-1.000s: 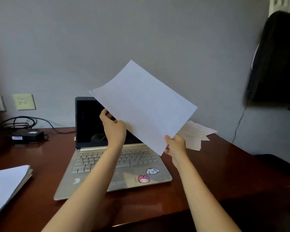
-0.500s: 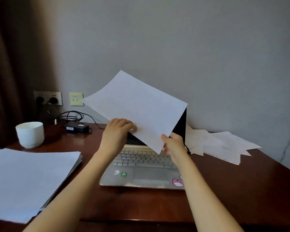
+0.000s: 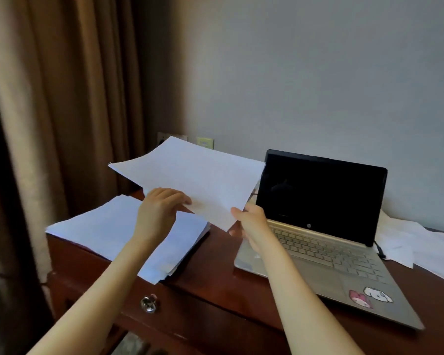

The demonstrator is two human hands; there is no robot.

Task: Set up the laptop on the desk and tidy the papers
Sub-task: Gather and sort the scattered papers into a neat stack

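At lower centre of the frame, the left hand (image 3: 162, 211) and right hand (image 3: 251, 224) each grip the near edge of a white sheet (image 3: 195, 178) raised above the desk (image 3: 215, 267). Beneath it, centre left, lies the paper stack (image 3: 108, 231); the open laptop (image 3: 318, 226), screen dark, stands centre right.

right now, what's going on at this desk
A person's left hand and right hand grip white sheets in the air, over the paper stack at the left end of the desk. The laptop sits open beside it, screen dark, and loose papers lie scattered to its right.
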